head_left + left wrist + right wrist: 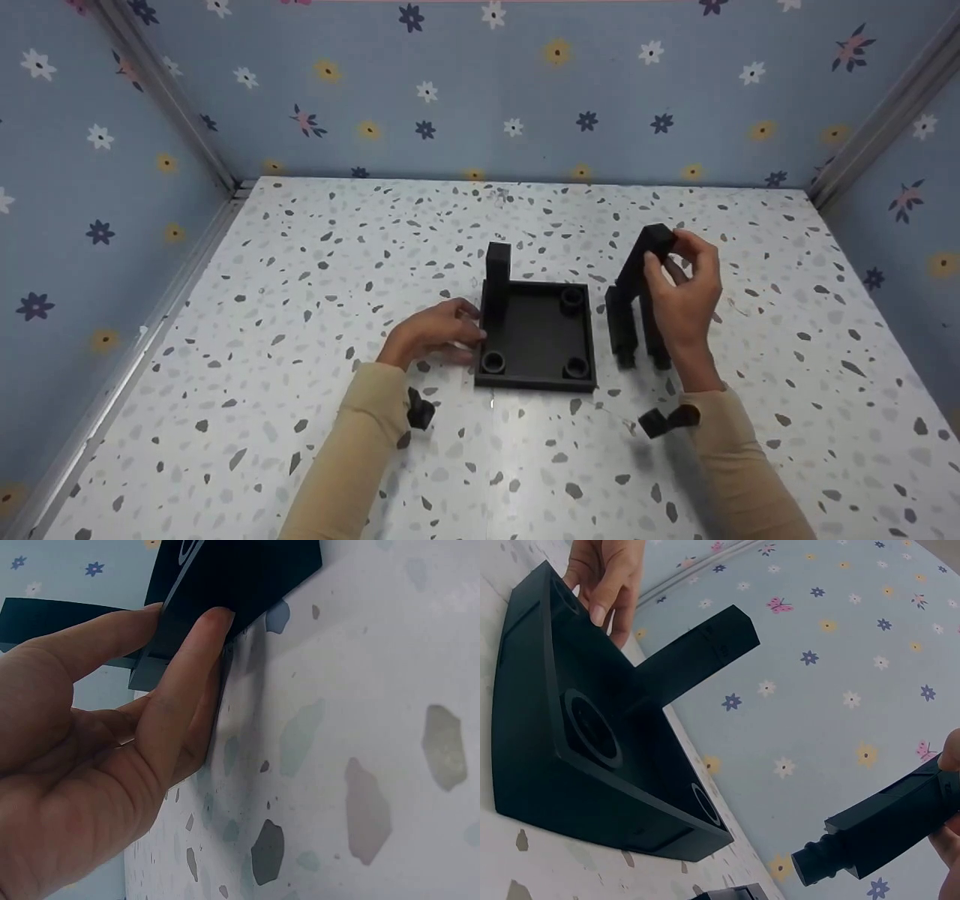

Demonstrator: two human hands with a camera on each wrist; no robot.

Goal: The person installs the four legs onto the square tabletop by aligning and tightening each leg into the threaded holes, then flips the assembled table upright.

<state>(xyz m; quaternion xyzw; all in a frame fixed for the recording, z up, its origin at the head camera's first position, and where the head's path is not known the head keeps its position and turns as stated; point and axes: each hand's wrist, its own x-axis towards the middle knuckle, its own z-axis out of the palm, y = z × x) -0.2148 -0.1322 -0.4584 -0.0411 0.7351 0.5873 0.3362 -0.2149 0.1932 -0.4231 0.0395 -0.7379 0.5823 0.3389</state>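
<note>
A: Where's everything rn?
B: Tray (536,381) is just right of L hand (441,331), whose fingers, extended, only touch its side wall. R hand (686,304) pinches a tilted leg (639,261), peg (819,861) away from the fingers.
A: Risks?
B: If the peg meets a hole (576,367) at that tilt, might jam. Push too hard & tray could slide, b/c L hand isn't wrapped round it.
A: Anything else?
B: Spare legs (622,326) lie just left of R hand; a low swing might knock 'em. Standing leg (497,274), near L fingertips, could tip if loose; can't tell.
</note>
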